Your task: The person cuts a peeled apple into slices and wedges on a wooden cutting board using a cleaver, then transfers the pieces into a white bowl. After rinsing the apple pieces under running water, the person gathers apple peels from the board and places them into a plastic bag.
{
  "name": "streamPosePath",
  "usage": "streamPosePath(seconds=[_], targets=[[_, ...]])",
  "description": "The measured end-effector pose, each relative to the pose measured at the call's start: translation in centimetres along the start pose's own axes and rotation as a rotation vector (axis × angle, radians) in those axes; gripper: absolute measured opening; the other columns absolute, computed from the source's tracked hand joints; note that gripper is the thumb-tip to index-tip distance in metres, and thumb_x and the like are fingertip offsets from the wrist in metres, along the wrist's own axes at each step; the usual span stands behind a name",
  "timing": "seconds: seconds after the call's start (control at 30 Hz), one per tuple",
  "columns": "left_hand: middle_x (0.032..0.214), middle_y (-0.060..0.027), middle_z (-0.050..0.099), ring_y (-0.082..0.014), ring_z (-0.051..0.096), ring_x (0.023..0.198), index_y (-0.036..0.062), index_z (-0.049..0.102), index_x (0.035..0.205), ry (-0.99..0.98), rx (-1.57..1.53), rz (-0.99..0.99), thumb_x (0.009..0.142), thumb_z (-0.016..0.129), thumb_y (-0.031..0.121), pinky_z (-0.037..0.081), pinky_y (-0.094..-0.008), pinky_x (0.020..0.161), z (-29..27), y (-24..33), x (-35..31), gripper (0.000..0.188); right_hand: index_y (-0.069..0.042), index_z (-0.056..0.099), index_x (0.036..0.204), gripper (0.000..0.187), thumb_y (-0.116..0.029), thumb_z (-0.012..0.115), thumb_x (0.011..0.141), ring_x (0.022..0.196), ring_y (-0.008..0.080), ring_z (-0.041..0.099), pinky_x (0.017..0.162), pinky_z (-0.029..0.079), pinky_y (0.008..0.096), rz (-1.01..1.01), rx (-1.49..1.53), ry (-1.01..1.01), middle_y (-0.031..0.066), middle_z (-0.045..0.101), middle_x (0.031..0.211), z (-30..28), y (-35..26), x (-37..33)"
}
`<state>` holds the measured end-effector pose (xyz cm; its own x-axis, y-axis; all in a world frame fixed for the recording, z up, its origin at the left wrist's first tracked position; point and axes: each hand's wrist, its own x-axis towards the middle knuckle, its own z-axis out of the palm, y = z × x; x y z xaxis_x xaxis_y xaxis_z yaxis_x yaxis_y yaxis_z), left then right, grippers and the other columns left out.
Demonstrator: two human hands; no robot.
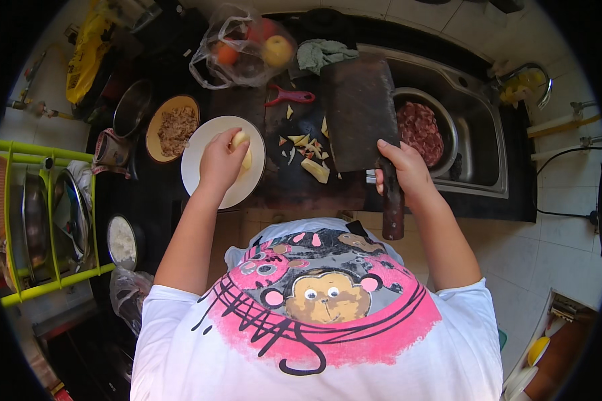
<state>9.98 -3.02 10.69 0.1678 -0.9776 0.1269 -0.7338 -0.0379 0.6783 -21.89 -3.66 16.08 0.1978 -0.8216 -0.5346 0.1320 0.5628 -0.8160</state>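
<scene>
My left hand (221, 160) is over a white plate (192, 148), its fingers closed around a pale, peeled piece of what looks like fruit (240, 139). Another pale patch shows on the plate beside the fingers, partly covered by them. The dark wooden handle of a large cleaver (358, 110) is gripped in my right hand (407, 170). Its broad dark blade points away from me, above the right part of the dark cutting board (284, 184). Left of the blade, peel and yellowish scraps (314, 170) lie scattered on the board, with a red peeler (291, 95) behind them.
To the right, a metal bowl of raw meat (419, 134) stands in the steel sink (481, 147). A plastic bag of fruit (244, 50) and a grey-green cloth (324, 55) lie at the back. Left are a bowl of brownish food (174, 127), a bowl of white stuff (122, 242) and a green rack (53, 220).
</scene>
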Motion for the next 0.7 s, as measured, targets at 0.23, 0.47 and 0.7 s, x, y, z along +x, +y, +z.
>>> streamPosePath(seconds=[0.23,0.47,0.7], targets=[[0.103,-0.0110,0.058,-0.0301,0.054,0.098,0.0056,0.060,0.104,-0.157,0.100,0.534,0.072,0.068,0.012,0.045,-0.0372,0.081,4.4,3.9,-3.6,0.034,-0.006,0.047,0.086,0.024,-0.028,0.054,0.089,0.040,0.0137,0.049,0.039,0.044,0.0259,0.018,-0.016,0.018,0.0050,0.052,0.054,-1.1,0.8,0.2],[0.108,-0.0110,0.057,-0.0299,0.057,0.095,0.0050,0.058,0.098,-0.409,0.275,0.240,0.071,0.067,0.012,0.048,-0.0392,0.080,9.0,2.8,-4.0,0.029,-0.007,0.048,0.086,0.023,-0.028,0.055,0.088,0.040,0.0142,0.050,0.040,0.044,0.0254,0.051,-0.023,0.038,0.0050,0.052,0.053,-1.7,1.0,-0.8],[0.103,-0.0085,0.060,-0.0163,0.060,0.094,0.0021,0.048,0.106,-0.356,-0.771,-0.158,0.082,0.060,0.009,0.049,-0.0270,0.077,9.2,2.3,-4.3,0.028,-0.006,0.050,0.085,0.023,-0.028,0.056,0.087,0.042,0.0142,0.051,0.040,0.044,0.0255,0.029,-0.051,0.042,0.0049,0.053,0.055,-2.1,1.3,-1.7]])
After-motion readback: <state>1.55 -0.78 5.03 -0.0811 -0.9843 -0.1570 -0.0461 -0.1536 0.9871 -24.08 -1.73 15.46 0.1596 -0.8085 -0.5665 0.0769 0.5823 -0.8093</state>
